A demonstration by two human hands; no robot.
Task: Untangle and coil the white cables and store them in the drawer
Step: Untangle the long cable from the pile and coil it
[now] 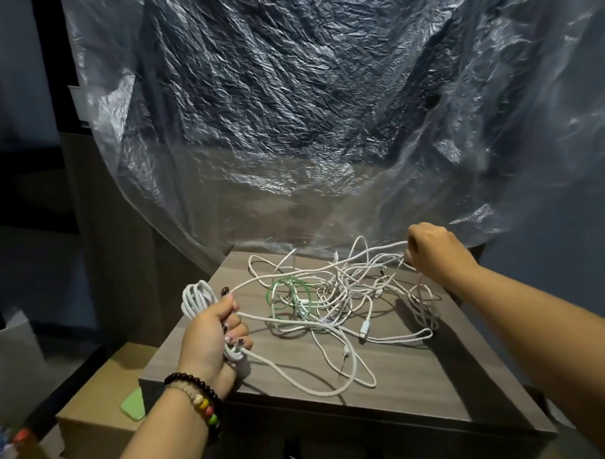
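The left hand (208, 332) is gripping a coiled white cable (197, 299); its free run is stretching right toward the tangle (343, 299), where the right hand (430, 249) is pinching strands.

White cables (329, 299) lying in a messy tangle on the desk (409, 370), one part coiled at the near left; drawer (321, 446) closed below.

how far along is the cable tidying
Early. Done: part of one cable is wound into a coil gripped by the left hand. In hand: the right hand pinches strands, lifting them from the tangle. Left: most white cables lie knotted on the cabinet top, a green loop among them; the drawer looks closed, nothing visibly stored.
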